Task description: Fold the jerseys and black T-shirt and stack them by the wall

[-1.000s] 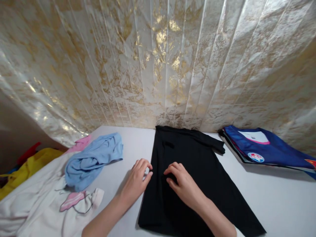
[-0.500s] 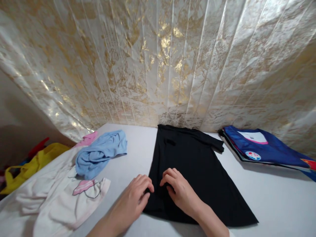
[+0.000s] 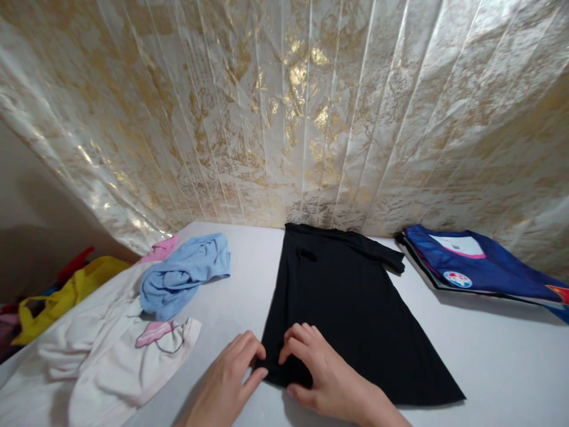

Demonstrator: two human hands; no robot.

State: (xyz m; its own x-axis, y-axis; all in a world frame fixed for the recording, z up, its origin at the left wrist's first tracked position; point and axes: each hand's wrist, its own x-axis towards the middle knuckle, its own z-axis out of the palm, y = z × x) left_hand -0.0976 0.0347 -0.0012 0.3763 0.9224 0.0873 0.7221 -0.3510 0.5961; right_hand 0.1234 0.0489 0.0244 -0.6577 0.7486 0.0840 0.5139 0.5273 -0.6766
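A black shirt (image 3: 351, 296), folded lengthwise, lies flat on the white table (image 3: 489, 356), its collar end against the gold-patterned wall. My left hand (image 3: 231, 376) has curled fingers and its thumb pinches the shirt's near left corner. My right hand (image 3: 322, 376) rests on the same corner. Its fingers are bent onto the cloth and its thumb sits at the hem. The two hands are almost touching.
A crumpled light blue garment (image 3: 182, 276) and a white garment with pink print (image 3: 120, 362) lie to the left. A pink piece (image 3: 160, 249) and yellow cloth (image 3: 66, 293) lie further left. Folded blue jerseys (image 3: 480, 267) are stacked at the right by the wall (image 3: 284, 118).
Both hands have slid toward me along the black shirt's left edge, from its middle down to the near corner. The shirt's near hem now lies straighter.
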